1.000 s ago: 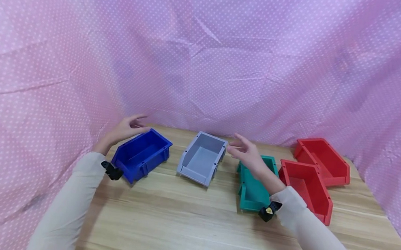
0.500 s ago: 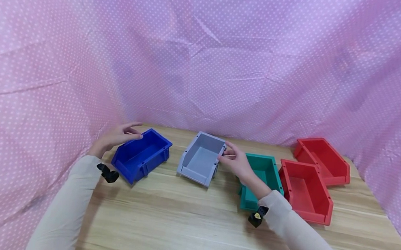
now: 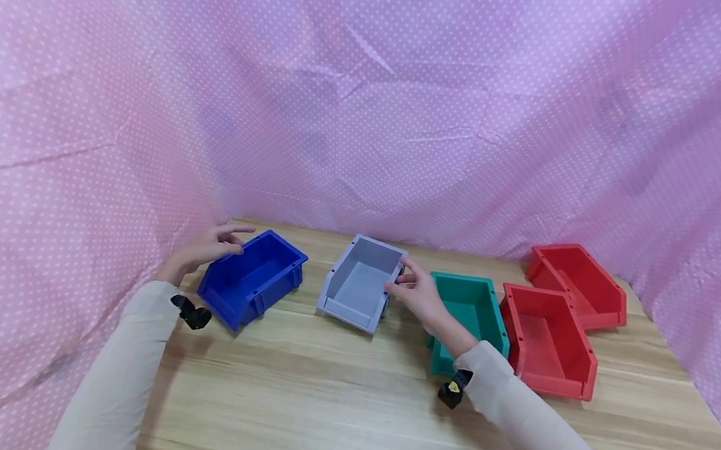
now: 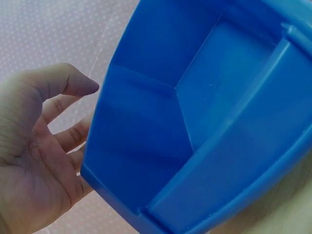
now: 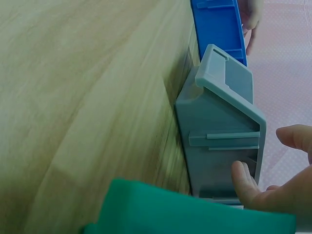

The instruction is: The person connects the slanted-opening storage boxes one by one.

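Over the left edge of the blue plastic bin [image 3: 253, 280] is my left hand [image 3: 201, 252], its fingers loosely bent. In the left wrist view the thumb tip lies right by the bin's wall [image 4: 131, 131], while the other fingers are partly hidden behind it. My right hand [image 3: 421, 299] is at the right rim of the grey bin [image 3: 360, 291], thumb and fingers spread. From the right wrist, one fingertip [image 5: 239, 170] overlaps the grey bin's outer side, and another digit stands apart beyond the rim. Both bins sit upright on the wooden table.
A green bin [image 3: 501, 317] stands beneath my right forearm. Two red bins [image 3: 546, 340] are to its right, one partly behind the other. Pink dotted cloth [image 3: 369, 145] hangs behind and along both sides of the wooden table [image 3: 314, 411].
My right hand has moved left and down from above the green bin to the grey bin's right rim. My left hand has shifted slightly left and down. The bins stay in place.
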Demonstrator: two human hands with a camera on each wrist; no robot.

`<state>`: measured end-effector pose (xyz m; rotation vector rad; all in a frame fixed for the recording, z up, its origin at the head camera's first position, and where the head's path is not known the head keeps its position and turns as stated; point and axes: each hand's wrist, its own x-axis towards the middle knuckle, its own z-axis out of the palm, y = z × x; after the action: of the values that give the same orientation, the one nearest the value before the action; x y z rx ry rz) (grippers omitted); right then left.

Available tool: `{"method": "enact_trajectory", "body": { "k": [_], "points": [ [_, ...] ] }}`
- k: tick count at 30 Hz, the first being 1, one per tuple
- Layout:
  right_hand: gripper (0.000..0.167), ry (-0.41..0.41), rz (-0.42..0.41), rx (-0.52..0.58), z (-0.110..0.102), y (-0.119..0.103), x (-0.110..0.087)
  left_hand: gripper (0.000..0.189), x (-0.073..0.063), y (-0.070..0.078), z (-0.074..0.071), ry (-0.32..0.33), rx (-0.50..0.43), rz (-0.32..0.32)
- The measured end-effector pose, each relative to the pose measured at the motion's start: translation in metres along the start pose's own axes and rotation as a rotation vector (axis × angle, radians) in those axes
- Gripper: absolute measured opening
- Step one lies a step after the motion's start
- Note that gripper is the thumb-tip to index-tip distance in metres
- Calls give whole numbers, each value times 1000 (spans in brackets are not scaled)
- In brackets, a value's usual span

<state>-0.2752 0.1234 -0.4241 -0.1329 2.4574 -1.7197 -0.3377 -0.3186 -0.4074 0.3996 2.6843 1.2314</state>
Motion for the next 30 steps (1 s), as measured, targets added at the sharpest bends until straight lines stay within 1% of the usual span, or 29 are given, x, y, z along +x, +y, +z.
{"method": "enact_trajectory", "body": {
  "k": [5, 9, 14, 19, 25, 30],
  "points": [
    [72, 12, 15, -19, 4, 2, 1, 53, -2, -2, -3, -8, 27, -36],
    [73, 31, 25, -25, 7, 4, 3, 53, -1, -3, -2, -13, 28, -50],
    [72, 57, 51, -28, 9, 6, 6, 52, 1, -7, 0, -24, 6, -79],
    [73, 68, 65, -11, 10, 5, 9, 51, 4, -9, 2, -21, -35, -95],
    [75, 61, 80, 33, 10, 2, 11, 53, 4, -8, 2, -42, -65, -130],
    [75, 67, 88, 67, 9, 0, 12, 57, 6, -5, 4, -49, -105, -133]
  ]
}}
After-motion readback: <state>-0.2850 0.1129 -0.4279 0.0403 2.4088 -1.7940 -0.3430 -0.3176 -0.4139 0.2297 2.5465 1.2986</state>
